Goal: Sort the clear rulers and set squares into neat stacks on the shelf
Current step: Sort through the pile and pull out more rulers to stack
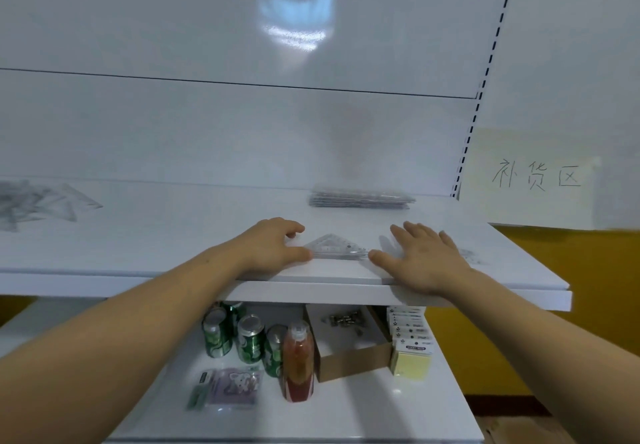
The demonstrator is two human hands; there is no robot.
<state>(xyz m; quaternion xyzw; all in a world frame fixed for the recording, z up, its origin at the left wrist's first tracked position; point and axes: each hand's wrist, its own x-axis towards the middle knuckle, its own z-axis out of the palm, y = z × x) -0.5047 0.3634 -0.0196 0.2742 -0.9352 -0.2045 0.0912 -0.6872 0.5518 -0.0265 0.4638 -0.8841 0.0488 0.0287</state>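
Observation:
A small stack of clear triangular set squares (334,246) lies near the front edge of the white shelf (173,236). My left hand (273,246) touches its left corner with thumb and fingers. My right hand (420,258) rests flat beside its right corner, fingers spread, thumb tip at the stack. A neat stack of clear rulers (362,198) lies further back against the rear panel. A loose, jumbled pile of clear set squares and rulers (38,201) sits at the far left of the shelf.
Below the shelf stand several green cans (249,338), a bottle of orange liquid (298,362), a cardboard box (349,339), sticky-note packs (412,346) and a flat packet (228,386). A handwritten paper sign (535,177) hangs at right.

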